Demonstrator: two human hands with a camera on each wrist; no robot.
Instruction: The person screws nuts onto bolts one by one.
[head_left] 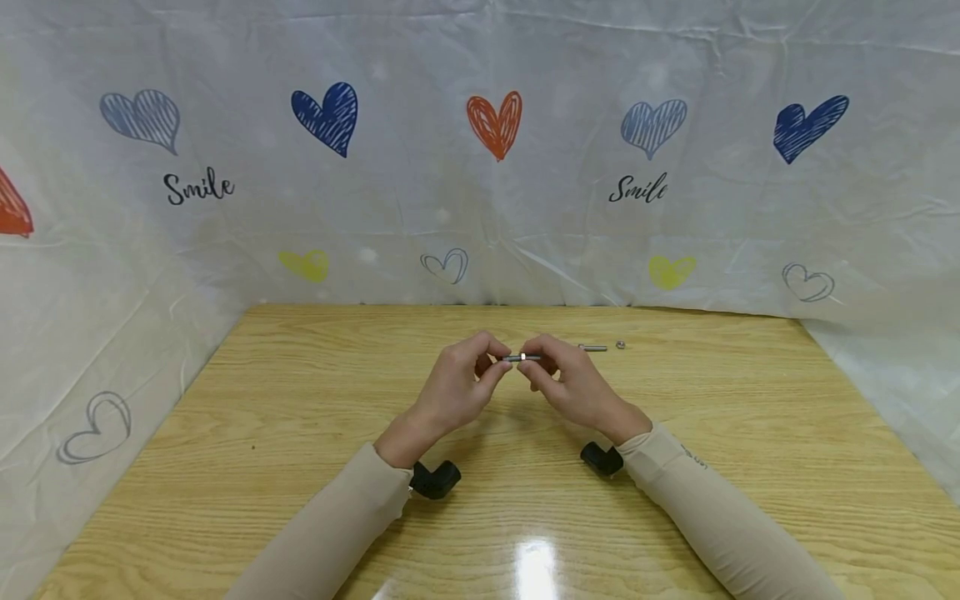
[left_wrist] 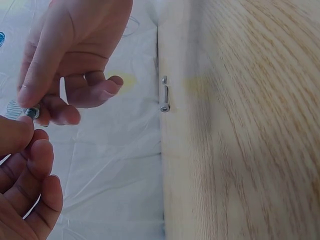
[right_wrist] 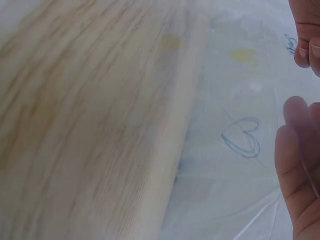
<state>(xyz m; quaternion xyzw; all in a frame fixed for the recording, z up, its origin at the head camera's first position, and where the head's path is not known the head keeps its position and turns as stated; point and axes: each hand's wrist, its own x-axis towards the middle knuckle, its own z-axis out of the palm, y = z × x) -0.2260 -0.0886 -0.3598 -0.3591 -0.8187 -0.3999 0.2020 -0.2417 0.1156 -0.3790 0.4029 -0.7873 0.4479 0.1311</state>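
Note:
Above the table, my left hand [head_left: 455, 385] pinches a metal bolt [head_left: 512, 358] between thumb and fingers. A small shiny nut [head_left: 523, 357] sits around the bolt's shaft, partway along it. My right hand [head_left: 573, 382] meets it from the other side, with thumb and index finger pinching at the nut. In the left wrist view, the nut [left_wrist: 34, 112] shows between the two hands' fingertips, with a short stretch of thread beside it. Only parts of both hands appear in the right wrist view, where the bolt is out of sight.
Behind my right hand, a second bolt [head_left: 593, 347] lies on the wooden table [head_left: 315, 467], with a loose nut [head_left: 620, 344] to its right. A white cloth [head_left: 420, 192] printed with hearts hangs along the back and sides. Black devices [head_left: 437, 480] sit at both wrists.

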